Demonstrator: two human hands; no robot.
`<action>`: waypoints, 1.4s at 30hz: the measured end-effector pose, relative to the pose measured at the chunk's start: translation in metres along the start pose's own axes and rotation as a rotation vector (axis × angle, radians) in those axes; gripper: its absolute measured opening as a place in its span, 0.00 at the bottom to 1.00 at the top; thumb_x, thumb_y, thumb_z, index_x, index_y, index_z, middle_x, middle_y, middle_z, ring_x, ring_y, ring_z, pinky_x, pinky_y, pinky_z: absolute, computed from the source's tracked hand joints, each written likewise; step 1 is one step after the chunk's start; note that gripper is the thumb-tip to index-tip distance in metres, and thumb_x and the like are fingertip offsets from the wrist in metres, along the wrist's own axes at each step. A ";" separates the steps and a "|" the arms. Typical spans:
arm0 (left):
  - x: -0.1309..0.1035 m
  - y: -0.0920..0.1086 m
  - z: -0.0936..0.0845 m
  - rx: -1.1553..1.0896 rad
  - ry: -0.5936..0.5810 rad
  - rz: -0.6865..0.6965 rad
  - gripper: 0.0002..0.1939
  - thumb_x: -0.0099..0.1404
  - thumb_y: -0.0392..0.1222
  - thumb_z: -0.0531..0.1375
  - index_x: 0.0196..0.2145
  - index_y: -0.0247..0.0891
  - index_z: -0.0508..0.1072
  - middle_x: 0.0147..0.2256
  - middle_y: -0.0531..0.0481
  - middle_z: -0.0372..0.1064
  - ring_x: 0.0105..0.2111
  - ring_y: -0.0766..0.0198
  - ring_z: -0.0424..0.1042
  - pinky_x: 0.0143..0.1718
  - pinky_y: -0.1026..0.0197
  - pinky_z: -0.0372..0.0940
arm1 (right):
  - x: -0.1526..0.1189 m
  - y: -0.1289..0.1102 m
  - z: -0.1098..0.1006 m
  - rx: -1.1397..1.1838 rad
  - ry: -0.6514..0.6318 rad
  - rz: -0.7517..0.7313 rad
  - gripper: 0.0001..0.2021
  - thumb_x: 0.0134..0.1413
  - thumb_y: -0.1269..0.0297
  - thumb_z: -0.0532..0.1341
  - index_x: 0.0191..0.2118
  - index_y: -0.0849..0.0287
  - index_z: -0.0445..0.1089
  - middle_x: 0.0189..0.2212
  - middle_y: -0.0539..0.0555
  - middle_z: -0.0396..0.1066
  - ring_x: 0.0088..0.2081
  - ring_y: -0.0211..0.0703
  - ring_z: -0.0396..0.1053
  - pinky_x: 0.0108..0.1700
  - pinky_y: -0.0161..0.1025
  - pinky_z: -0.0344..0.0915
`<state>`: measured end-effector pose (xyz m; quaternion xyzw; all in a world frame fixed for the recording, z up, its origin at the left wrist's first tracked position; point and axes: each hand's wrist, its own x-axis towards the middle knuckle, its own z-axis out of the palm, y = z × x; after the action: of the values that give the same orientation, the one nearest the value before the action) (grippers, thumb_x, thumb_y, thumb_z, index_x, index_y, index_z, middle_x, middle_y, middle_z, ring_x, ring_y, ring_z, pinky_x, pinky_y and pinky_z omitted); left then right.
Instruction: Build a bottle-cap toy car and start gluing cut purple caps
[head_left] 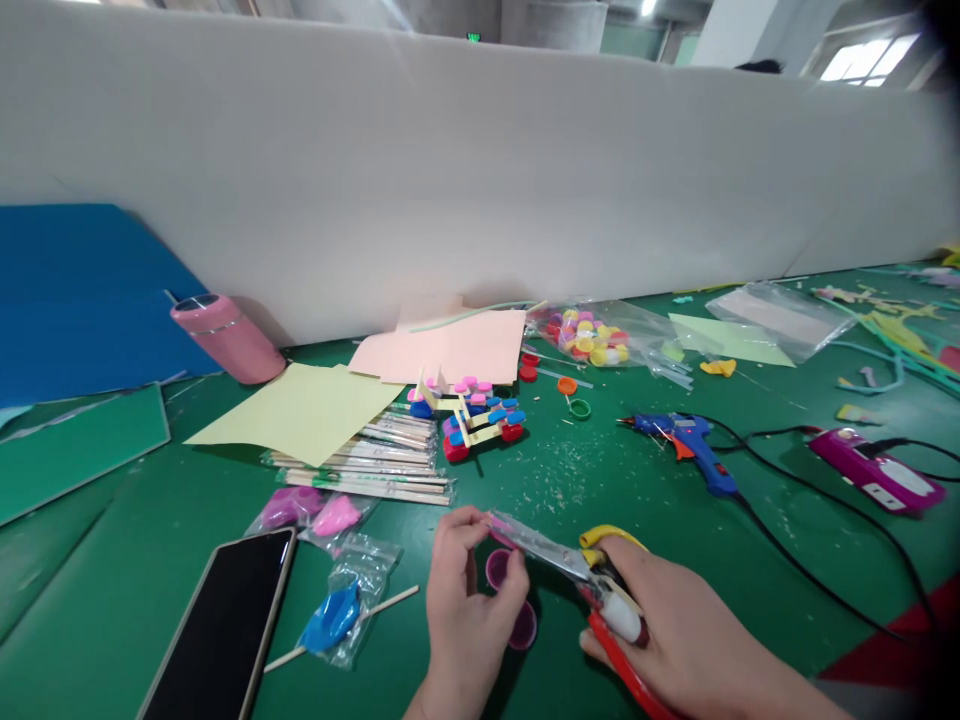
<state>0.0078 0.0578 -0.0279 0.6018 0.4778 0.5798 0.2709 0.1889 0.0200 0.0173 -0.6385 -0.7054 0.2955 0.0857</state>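
My right hand [679,610] grips a pair of scissors [551,550] with silver blades, one yellow handle and one red. The blades point left, their tips beside the fingers of my left hand [472,600]. Between that hand's thumb and forefinger is a small pink cap [501,532], partly hidden by the blades. Two purple bottle caps [523,628] lie on the green table just right of the left thumb. Farther back stands a small model [480,425] built of wooden sticks with red, blue and pink pieces.
A blue glue gun [679,440] and its cable lie at right, near a purple power strip [874,470]. Wrapped sticks [375,460], yellow paper [300,410], bagged clay [330,618] and a phone [221,630] are at left. A pink bottle [229,340] leans by the white partition [450,180].
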 end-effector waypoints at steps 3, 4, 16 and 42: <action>-0.001 -0.002 0.000 0.008 -0.013 0.036 0.13 0.50 0.28 0.59 0.34 0.40 0.65 0.36 0.48 0.61 0.38 0.60 0.66 0.37 0.57 0.65 | 0.000 0.002 -0.001 0.010 -0.001 -0.008 0.13 0.43 0.53 0.60 0.31 0.54 0.58 0.26 0.48 0.67 0.24 0.40 0.61 0.24 0.34 0.47; -0.001 -0.003 0.000 0.005 -0.012 0.044 0.14 0.51 0.28 0.59 0.34 0.41 0.65 0.37 0.48 0.61 0.38 0.59 0.66 0.37 0.56 0.65 | -0.001 0.003 -0.002 0.019 -0.012 -0.006 0.13 0.44 0.53 0.60 0.31 0.54 0.58 0.26 0.48 0.67 0.24 0.40 0.61 0.24 0.34 0.47; 0.003 0.007 -0.004 -0.360 -0.101 -0.449 0.11 0.54 0.37 0.60 0.38 0.39 0.69 0.33 0.47 0.70 0.33 0.63 0.72 0.33 0.63 0.68 | -0.001 0.005 0.003 0.027 -0.015 0.019 0.13 0.43 0.54 0.61 0.29 0.55 0.59 0.24 0.46 0.68 0.22 0.38 0.61 0.23 0.34 0.45; 0.006 0.010 -0.003 -0.482 -0.035 -0.535 0.13 0.49 0.38 0.64 0.35 0.37 0.70 0.31 0.48 0.70 0.30 0.64 0.71 0.24 0.68 0.66 | -0.001 0.005 -0.004 0.057 0.015 -0.024 0.13 0.43 0.57 0.60 0.32 0.54 0.57 0.27 0.47 0.65 0.25 0.39 0.60 0.25 0.34 0.51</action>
<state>0.0070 0.0587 -0.0161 0.3840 0.4633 0.5740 0.5553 0.1952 0.0202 0.0184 -0.6293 -0.7038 0.3097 0.1127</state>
